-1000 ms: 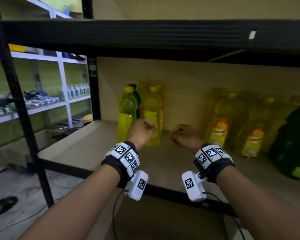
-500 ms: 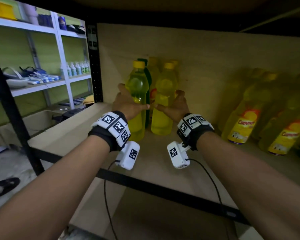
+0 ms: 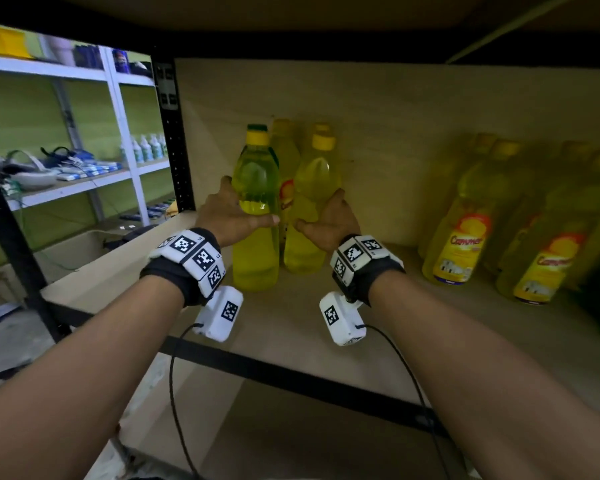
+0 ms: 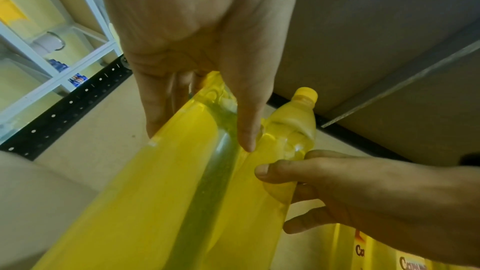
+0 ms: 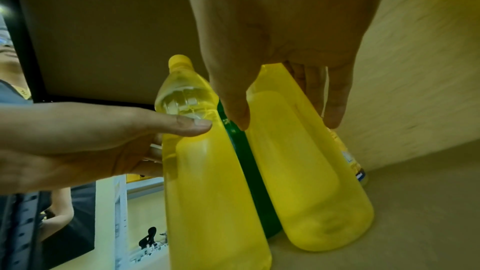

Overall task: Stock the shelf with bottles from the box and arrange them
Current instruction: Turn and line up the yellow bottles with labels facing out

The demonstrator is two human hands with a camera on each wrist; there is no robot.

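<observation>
Gripping one yellow bottle each, the left hand (image 3: 232, 216) and right hand (image 3: 329, 221) could knock bottles (image 3: 284, 174) standing behind by pushing unevenly.

Two clear bottles of yellow liquid with yellow caps stand upright side by side on the shelf (image 3: 291, 327), toward its left end and nearer the back wall than the front edge. The left bottle (image 3: 256, 216) stands slightly forward of the right bottle (image 3: 312, 209); they are just beside each other. Directly behind them stand a labelled yellow bottle (image 3: 286, 161) and a dark green bottle (image 5: 249, 171). More labelled yellow bottles (image 3: 465, 230) stand toward the right end.
</observation>
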